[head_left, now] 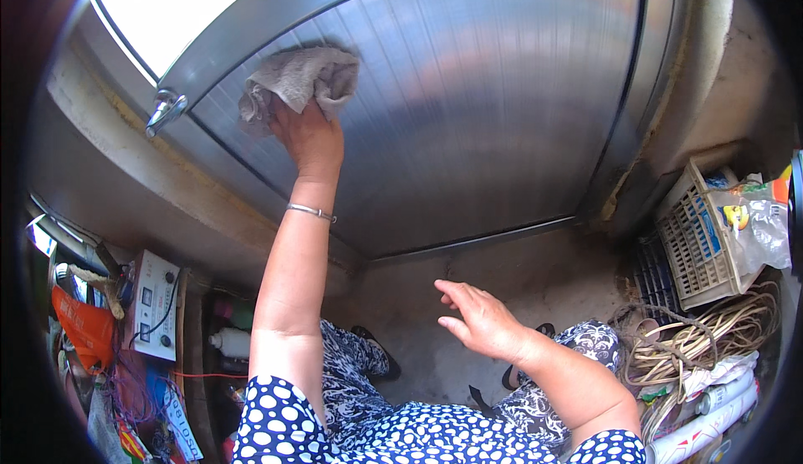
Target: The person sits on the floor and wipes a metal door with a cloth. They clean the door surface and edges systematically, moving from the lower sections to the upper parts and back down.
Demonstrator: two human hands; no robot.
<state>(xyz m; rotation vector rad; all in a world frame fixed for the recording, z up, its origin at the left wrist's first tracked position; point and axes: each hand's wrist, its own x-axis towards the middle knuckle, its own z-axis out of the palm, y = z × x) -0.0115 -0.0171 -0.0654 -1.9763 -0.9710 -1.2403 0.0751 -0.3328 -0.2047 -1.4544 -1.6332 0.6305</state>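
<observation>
one cloth, one metal door, one crate.

You wear a short-sleeved blue top with white polka dots, both forearms bare. A thin silver bangle circles your left wrist. Below, your trousers carry a dark blue and white floral print.

The door is brushed, ribbed metal with a dull sheen; the rag is soft grey cloth; the floor is rough concrete.
</observation>
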